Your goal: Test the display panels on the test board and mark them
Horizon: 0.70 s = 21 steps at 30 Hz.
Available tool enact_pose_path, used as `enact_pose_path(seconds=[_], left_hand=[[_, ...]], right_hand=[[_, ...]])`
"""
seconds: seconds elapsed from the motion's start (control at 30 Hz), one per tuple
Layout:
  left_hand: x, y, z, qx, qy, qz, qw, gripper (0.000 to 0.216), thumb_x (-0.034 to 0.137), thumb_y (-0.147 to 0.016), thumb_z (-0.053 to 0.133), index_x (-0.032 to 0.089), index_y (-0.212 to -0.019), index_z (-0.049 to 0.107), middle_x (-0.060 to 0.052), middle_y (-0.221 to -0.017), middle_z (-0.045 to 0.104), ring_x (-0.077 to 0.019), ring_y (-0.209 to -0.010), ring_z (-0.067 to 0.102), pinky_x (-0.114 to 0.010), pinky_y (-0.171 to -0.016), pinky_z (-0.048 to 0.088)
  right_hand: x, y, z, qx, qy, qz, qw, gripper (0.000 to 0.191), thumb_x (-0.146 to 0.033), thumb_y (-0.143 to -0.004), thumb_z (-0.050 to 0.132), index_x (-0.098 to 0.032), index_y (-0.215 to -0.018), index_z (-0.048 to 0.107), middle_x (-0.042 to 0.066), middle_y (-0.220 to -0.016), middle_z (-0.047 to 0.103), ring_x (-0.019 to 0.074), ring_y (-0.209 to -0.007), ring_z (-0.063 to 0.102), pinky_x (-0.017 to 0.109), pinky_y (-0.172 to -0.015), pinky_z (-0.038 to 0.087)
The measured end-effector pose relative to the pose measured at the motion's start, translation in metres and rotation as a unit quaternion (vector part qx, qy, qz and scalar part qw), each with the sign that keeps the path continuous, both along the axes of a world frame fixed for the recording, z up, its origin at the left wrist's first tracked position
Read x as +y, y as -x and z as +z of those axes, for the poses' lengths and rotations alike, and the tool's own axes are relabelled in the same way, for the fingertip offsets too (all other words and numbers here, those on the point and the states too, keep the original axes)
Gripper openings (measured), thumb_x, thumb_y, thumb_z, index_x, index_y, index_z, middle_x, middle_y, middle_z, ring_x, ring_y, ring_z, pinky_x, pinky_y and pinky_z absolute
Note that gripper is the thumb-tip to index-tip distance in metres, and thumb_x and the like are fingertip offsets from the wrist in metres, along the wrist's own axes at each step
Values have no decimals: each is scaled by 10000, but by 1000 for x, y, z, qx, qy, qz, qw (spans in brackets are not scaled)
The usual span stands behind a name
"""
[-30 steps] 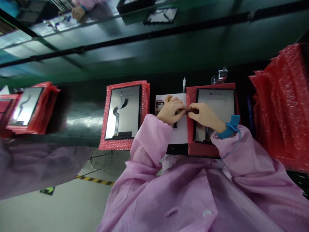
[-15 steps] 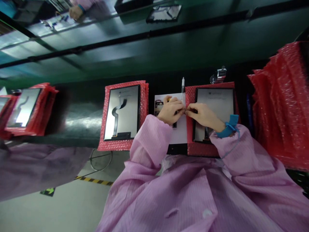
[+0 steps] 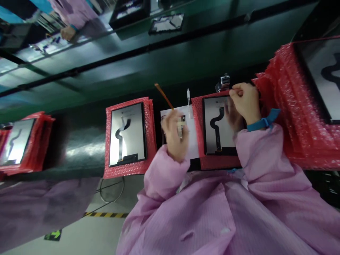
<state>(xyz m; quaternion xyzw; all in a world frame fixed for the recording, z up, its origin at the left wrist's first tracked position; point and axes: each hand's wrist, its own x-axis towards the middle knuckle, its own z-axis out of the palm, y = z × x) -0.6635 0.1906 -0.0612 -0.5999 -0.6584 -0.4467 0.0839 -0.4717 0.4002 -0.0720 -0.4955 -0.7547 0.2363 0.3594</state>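
My left hand (image 3: 175,136), smeared by motion, is over a white sheet (image 3: 192,141) bearing dark printed or stuck-on shapes. A thin orange-brown stick (image 3: 164,96) juts up and left from its fingertips, its lower end hidden by the hand. My right hand (image 3: 247,102), a blue band at its wrist, has thumb and fingertips pinched together above the upper right corner of a display panel (image 3: 228,124). Whatever is in the pinch, if anything, cannot be made out. That panel lies on a red bubble bag (image 3: 196,124), its dark curved flex cable (image 3: 216,129) visible.
To the left, another display panel (image 3: 136,131) rests on red bubble bags (image 3: 151,131). A pile of red bubble bags (image 3: 289,117) bears a panel (image 3: 326,71) at right. A pen (image 3: 188,96) and metal counter (image 3: 224,81) lie behind. Across the bench is a co-worker's hand (image 3: 68,33).
My hands have parted: the right moved right and up, the left slightly left. An orange-brown stick now shows at the left hand. The view has shifted right, and the right panel's cable is uncovered.
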Motion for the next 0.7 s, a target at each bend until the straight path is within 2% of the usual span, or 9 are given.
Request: enact_pose_path(seconds=[0.07, 0.13, 0.23, 0.3, 0.4, 0.5, 0.6, 0.7], left_hand=[[-15, -26, -15, 46, 120, -98, 987, 451, 402, -1008, 513, 238, -1425, 463, -181, -1580, 373, -359, -1512, 332, -604, -1244, 301], [-26, -47, -32, 80, 194, -148, 966, 619, 394, -976, 578, 252, -1535, 353, -198, -1671, 230, -394, -1583, 193, -634, -1250, 288], [-34, -60, -50, 92, 224, -145, 959, 782, 351, -965, 611, 275, -1621, 192, -211, -1709, 140, -407, -1616, 58, -665, -1257, 257], [-35, -62, -55, 81, 222, -122, 964, 852, 349, -951, 641, 280, -1637, 140, -213, -1718, 118, -409, -1619, 23, -684, -1257, 235], [-35, -60, -56, 74, 215, -95, 969, 909, 342, -929, 679, 254, -1642, 122, -222, -1717, 129, -414, -1618, 26, -697, -1247, 237], [-36, -60, -57, 85, 214, -94, 969, 847, 319, -930, 674, 212, -1624, 202, -229, -1683, 246, -409, -1613, 95, -685, -1245, 250], [-38, -61, -62, 90, 214, -94, 968, 740, 314, -949, 646, 189, -1589, 297, -228, -1634, 359, -398, -1594, 203, -681, -1245, 254], [-40, -62, -66, 91, 208, -89, 970, 682, 333, -975, 613, 182, -1576, 327, -229, -1633, 375, -384, -1583, 251, -674, -1242, 272]], right_hand=[[16, -5, -15, -73, -50, -59, 994, 382, -389, -999, 512, -138, -1265, 623, 220, -1268, 595, 364, -1283, 507, 586, -1105, 382], [25, -6, -26, -109, -66, -78, 989, 390, -354, -1005, 499, -101, -1278, 611, 251, -1300, 548, 392, -1331, 448, 631, -1126, 321], [31, -2, -34, -112, -65, -83, 988, 277, -287, -1000, 505, -101, -1129, 666, 237, -1270, 548, 374, -1307, 451, 611, -1129, 311], [33, 2, -32, -106, -48, -90, 989, 200, -224, -974, 530, -113, -1045, 681, 211, -1247, 570, 346, -1272, 479, 571, -1136, 329], [33, 3, -21, -103, -15, -88, 991, 173, -147, -946, 529, -125, -1015, 686, 174, -1200, 619, 307, -1208, 531, 509, -1139, 367], [22, 1, -8, -101, -13, -78, 992, 208, -126, -953, 501, -125, -1039, 691, 167, -1161, 649, 291, -1184, 550, 455, -1121, 397], [-4, -3, 1, -116, -31, -97, 988, 304, -63, -937, 441, -101, -1131, 671, 194, -1198, 639, 309, -1207, 541, 460, -1088, 414], [-33, -7, 3, -158, -29, -143, 977, 417, -3, -900, 378, -60, -1234, 622, 246, -1258, 603, 362, -1231, 522, 506, -1025, 433]])
